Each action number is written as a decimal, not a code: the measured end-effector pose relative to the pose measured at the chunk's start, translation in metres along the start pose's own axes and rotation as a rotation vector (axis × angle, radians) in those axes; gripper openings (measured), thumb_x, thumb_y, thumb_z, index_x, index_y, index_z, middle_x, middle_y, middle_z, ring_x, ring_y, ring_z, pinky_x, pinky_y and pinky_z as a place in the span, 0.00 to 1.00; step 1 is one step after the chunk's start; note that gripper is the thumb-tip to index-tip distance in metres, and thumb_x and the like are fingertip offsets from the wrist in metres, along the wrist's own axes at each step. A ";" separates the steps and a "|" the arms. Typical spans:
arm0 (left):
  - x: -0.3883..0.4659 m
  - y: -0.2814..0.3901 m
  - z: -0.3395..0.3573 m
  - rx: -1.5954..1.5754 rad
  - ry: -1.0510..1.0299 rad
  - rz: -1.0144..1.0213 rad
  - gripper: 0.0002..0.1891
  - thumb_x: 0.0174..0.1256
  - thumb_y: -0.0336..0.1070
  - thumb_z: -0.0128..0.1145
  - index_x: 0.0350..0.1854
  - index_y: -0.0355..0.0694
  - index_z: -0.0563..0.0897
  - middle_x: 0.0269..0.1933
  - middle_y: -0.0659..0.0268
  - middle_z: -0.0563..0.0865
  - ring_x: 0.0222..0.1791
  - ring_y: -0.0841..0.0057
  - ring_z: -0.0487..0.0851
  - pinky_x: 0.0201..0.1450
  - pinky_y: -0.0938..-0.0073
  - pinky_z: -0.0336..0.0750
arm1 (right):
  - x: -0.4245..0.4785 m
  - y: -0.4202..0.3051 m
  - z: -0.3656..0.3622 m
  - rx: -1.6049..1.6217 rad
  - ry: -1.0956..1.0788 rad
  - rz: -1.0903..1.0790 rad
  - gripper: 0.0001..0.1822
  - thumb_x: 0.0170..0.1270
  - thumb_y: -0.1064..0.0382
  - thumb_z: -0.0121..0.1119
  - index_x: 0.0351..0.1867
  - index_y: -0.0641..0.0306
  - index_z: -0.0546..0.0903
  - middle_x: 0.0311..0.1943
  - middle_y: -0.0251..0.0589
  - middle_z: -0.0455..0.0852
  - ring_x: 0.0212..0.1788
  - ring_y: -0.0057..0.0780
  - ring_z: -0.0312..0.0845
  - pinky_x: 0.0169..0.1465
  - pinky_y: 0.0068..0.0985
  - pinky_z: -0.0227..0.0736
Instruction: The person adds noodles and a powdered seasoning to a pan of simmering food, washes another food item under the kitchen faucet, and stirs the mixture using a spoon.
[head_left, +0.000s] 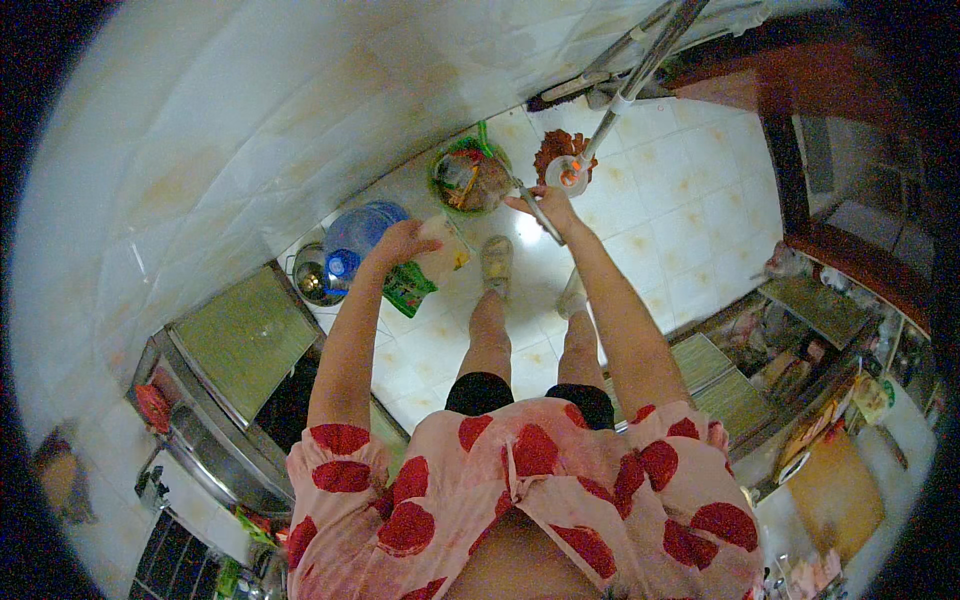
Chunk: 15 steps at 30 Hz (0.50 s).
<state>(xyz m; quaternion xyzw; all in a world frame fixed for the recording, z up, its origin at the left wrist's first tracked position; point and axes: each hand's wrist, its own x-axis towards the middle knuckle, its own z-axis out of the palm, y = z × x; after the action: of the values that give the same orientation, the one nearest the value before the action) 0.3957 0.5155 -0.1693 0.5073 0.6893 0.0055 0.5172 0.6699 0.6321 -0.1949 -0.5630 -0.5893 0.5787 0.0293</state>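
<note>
My left hand (407, 244) holds a pale, partly see-through item (442, 249), perhaps a plastic bag or sheet; its exact kind is unclear. Just below that hand is a green printed packet (409, 289). In my right hand (546, 210) is a long, thin metal tool (541, 216), whose far end points toward the waste bin (471, 180). The bin is lined and holds mixed scraps, with something bright green at its rim. A mop (566, 176) with a reddish-brown head stands on the floor beyond my right hand.
A large blue water jug (364, 229) and a metal pot (311, 277) stand on the floor by the tiled wall. Cabinets with a sink (217, 457) lie at lower left. At lower right, a counter bears a wooden cutting board (836, 495). Dark red door framing (847, 270) is at right.
</note>
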 end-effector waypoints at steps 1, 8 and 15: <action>-0.003 -0.005 0.000 -0.093 -0.004 -0.031 0.19 0.45 0.43 0.64 0.37 0.36 0.80 0.32 0.63 0.83 0.32 0.77 0.79 0.37 0.75 0.72 | 0.008 0.002 -0.004 -0.156 0.019 -0.065 0.26 0.41 0.41 0.65 0.25 0.66 0.78 0.15 0.39 0.76 0.15 0.28 0.70 0.20 0.26 0.65; -0.044 0.027 -0.009 -0.601 0.204 0.040 0.16 0.50 0.36 0.62 0.41 0.36 0.77 0.36 0.66 0.82 0.35 0.82 0.77 0.40 0.78 0.72 | 0.011 -0.031 -0.001 -0.688 0.110 -0.049 0.31 0.36 0.38 0.65 0.31 0.65 0.76 0.27 0.50 0.80 0.33 0.42 0.78 0.36 0.36 0.71; -0.078 0.078 -0.022 -0.586 0.387 0.140 0.12 0.50 0.33 0.62 0.37 0.35 0.77 0.33 0.68 0.81 0.33 0.84 0.76 0.37 0.81 0.71 | -0.027 -0.049 -0.008 -0.729 0.238 -0.020 0.34 0.34 0.43 0.68 0.41 0.61 0.71 0.36 0.49 0.77 0.43 0.42 0.73 0.41 0.36 0.70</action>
<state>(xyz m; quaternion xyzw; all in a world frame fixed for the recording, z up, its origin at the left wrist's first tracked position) 0.4300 0.5096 -0.0622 0.3728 0.7072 0.3345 0.4991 0.6541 0.6334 -0.1406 -0.5939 -0.7543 0.2617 -0.0990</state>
